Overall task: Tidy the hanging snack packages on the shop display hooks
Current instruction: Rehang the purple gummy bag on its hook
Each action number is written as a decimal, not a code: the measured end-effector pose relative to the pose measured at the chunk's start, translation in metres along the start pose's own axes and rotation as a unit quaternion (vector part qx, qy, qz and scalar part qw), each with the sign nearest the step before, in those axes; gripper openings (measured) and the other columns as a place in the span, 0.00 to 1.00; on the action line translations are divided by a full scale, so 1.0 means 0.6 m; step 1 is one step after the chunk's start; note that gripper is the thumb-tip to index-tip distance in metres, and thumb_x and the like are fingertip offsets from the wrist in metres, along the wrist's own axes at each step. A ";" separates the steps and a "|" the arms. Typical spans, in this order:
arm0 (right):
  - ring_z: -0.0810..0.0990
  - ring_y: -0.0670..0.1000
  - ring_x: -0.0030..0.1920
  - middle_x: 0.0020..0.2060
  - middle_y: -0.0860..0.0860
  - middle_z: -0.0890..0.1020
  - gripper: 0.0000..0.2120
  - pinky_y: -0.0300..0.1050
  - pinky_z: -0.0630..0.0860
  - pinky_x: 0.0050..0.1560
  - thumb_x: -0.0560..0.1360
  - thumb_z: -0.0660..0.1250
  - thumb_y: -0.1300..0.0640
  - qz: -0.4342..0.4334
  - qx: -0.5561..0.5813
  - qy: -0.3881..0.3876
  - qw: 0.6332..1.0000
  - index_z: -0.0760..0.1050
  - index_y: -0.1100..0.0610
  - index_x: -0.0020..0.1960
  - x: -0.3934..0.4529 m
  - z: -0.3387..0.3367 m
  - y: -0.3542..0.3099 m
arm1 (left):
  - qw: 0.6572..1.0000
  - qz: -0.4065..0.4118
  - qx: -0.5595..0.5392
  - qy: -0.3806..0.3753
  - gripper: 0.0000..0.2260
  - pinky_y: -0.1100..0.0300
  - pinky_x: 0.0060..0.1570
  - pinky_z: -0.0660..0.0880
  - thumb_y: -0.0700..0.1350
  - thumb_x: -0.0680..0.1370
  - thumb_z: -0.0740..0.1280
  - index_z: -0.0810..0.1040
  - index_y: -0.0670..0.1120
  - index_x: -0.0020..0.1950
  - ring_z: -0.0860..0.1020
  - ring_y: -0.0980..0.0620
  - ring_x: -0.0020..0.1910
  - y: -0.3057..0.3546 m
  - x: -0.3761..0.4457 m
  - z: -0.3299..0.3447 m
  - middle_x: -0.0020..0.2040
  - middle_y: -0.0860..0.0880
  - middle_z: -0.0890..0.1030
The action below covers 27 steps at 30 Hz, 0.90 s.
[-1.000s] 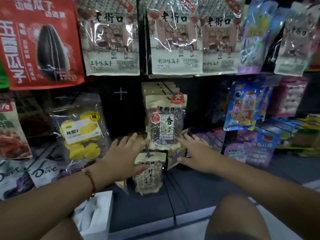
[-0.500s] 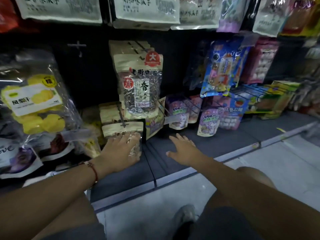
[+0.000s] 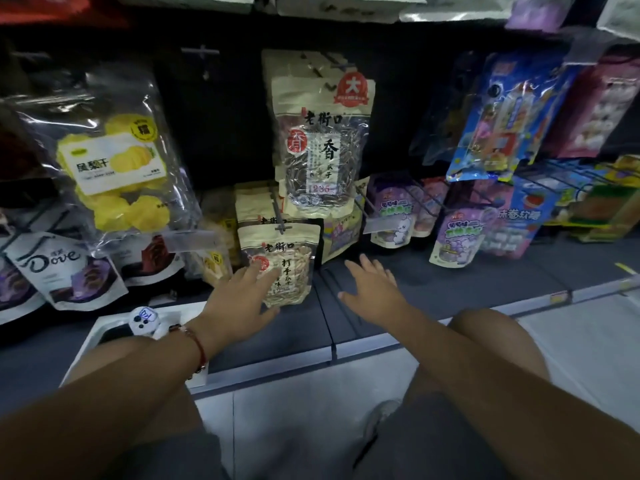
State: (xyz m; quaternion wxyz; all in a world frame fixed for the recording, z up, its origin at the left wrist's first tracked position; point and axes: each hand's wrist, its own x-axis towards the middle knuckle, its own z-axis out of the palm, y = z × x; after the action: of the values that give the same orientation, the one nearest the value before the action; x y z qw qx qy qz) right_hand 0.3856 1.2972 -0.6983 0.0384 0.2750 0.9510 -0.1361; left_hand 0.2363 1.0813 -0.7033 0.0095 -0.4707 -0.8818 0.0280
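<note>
Dark shop wall packed with snack bags on wire hooks, and a grey shelf (image 3: 450, 292) running along the bottom just above a pale tiled floor (image 3: 304, 420). Somebody's crouched down low in front of it, bare knees poking into view.

Their left hand (image 3: 239, 299) rests flat against the lower left part of the seed bag (image 3: 282, 265), the beige one with a clear window hanging lowest in the middle, fingers (image 3: 258, 273) straight and a bit spread, thumb out to the side under the bag's bottom edge. Not really gripping it, more like pressing on the front. There's a red string bracelet (image 3: 199, 344) on that wrist.

Right hand (image 3: 372, 292) hovers over the shelf just right of that bag, palm down, fingers apart, holding nothing and not touching any package as far as I can see.

Directly above the seed bag hangs a bigger sunflower seed bag (image 3: 322, 147) with more of the same stacked behind it. Off to the left is a clear bag of yellow dried pineapple (image 3: 114, 168) and a Dove chocolate pouch (image 3: 65, 271) below it. Purple candy pouches (image 3: 453, 237) and a blue packet (image 3: 502, 116) hang on the right. A white box (image 3: 104, 327) sits on the shelf by the left forearm.
</note>
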 end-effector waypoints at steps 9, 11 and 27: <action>0.45 0.60 0.80 0.81 0.53 0.45 0.38 0.60 0.45 0.78 0.80 0.62 0.40 0.087 -0.026 0.020 0.996 0.46 0.49 0.82 -0.027 -0.044 0.101 | 0.990 0.138 -0.032 -0.006 0.38 0.41 0.76 0.53 0.69 0.79 0.55 0.41 0.57 0.82 0.51 0.40 0.80 0.191 0.119 -0.051 0.82 0.43 0.45; 0.45 0.60 0.80 0.81 0.54 0.46 0.38 0.60 0.45 0.78 0.79 0.62 0.40 0.126 -0.025 0.030 0.991 0.47 0.49 0.82 -0.041 -0.054 0.138 | 0.985 0.171 -0.036 -0.012 0.38 0.41 0.76 0.52 0.69 0.79 0.56 0.41 0.57 0.82 0.50 0.41 0.80 0.229 0.145 -0.051 0.82 0.43 0.45; 0.59 0.59 0.78 0.79 0.57 0.57 0.38 0.56 0.62 0.74 0.77 0.69 0.46 0.298 0.165 0.134 0.931 0.56 0.53 0.80 0.074 -0.072 0.487 | 0.966 0.173 -0.190 0.025 0.31 0.44 0.75 0.57 0.58 0.79 0.63 0.57 0.54 0.80 0.56 0.38 0.78 0.527 0.470 0.044 0.81 0.41 0.51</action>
State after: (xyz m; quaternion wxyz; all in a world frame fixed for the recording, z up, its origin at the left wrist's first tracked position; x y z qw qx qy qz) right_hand 0.5042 1.5693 -0.7329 -0.0960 0.5640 0.7857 -0.2353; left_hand 0.3406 1.4899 -0.7508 -0.0626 -0.6101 -0.7754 -0.1503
